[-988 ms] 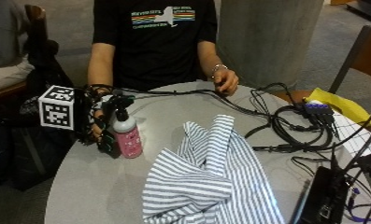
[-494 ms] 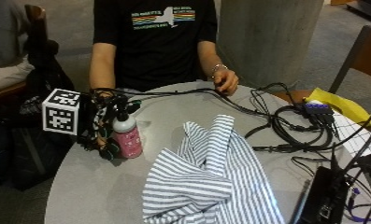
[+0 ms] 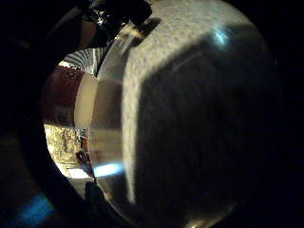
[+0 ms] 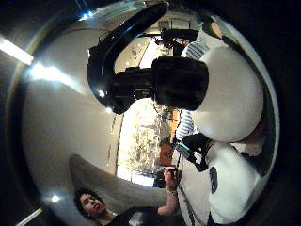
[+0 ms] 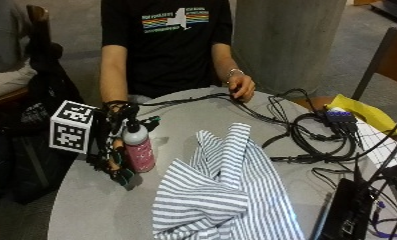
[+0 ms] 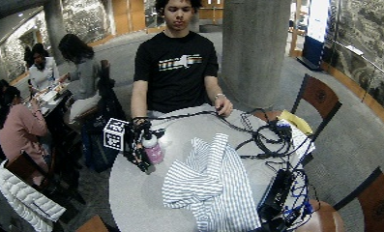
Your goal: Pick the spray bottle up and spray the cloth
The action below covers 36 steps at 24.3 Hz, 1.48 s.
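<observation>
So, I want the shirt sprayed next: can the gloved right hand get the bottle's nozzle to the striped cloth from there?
Probably yes: the right hand grips the spray bottle beside the striped cloth, with only bare table between them.

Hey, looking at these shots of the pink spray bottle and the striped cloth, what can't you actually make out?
- Gloved right hand: in the outside view the marker rig covers its fingers, so its grip on the pink spray bottle cannot be judged.
- Bottle nozzle: hidden by black straps; its direction is unclear.
- Bottle label: too small in both outside views.
- Blue-and-white striped cloth: cut off by the outside view's lower edge.
- Little finger side palm view: mostly grey tabletop; only a sliver of bottle shows.
</observation>
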Tool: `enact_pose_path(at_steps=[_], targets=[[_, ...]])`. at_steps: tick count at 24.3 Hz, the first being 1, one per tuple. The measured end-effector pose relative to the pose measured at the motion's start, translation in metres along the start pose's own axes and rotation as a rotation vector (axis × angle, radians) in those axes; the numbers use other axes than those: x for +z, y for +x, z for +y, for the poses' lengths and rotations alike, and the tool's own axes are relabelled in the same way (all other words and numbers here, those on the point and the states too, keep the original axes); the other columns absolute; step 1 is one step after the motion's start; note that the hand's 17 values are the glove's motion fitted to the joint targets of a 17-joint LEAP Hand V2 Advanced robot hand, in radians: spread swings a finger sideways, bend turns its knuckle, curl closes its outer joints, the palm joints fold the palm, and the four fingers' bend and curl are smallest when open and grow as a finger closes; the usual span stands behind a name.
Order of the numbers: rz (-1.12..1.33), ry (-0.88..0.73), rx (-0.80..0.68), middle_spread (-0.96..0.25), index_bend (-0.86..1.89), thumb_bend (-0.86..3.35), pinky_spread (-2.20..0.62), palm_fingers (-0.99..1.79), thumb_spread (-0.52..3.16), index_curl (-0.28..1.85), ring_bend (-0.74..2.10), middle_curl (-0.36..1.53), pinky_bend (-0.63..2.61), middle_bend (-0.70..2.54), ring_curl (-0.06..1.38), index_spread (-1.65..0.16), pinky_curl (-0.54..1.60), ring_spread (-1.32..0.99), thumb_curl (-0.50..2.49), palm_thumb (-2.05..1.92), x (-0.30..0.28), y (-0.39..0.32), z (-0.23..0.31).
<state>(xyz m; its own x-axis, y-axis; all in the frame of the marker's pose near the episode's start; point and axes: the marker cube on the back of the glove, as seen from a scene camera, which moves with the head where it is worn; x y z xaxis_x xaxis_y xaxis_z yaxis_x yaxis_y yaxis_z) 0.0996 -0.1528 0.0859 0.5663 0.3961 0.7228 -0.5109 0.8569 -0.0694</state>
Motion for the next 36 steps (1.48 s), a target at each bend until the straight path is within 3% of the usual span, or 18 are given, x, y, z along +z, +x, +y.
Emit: enact_pose_path(at_steps=[7,12,21,36], targets=[[0.017,-0.016,0.002,0.06,0.08,-0.04,0.26,0.4,0.8,0.15,0.36,0.44,0.58,0.35,0.36,-0.3,0.38,0.11,0.38,0.76,0.013,-0.005,-0.016],[-0.01,-0.03,0.018,0.04,0.44,0.01,0.25,0.63,0.8,0.27,0.23,0.42,0.41,0.29,0.31,-0.26,0.33,0.1,0.41,0.87,0.019,-0.007,-0.019],[-0.034,-0.025,0.018,-0.06,0.23,0.03,0.2,0.89,0.81,0.3,0.51,0.47,0.22,0.36,0.4,-0.22,0.29,-0.02,0.46,1.0,0.018,-0.007,-0.018],[-0.007,-0.01,0.014,-0.02,0.04,-0.07,0.21,0.56,0.8,0.24,0.38,0.45,0.44,0.29,0.4,-0.23,0.38,0.02,0.43,0.88,0.022,-0.007,-0.029]])
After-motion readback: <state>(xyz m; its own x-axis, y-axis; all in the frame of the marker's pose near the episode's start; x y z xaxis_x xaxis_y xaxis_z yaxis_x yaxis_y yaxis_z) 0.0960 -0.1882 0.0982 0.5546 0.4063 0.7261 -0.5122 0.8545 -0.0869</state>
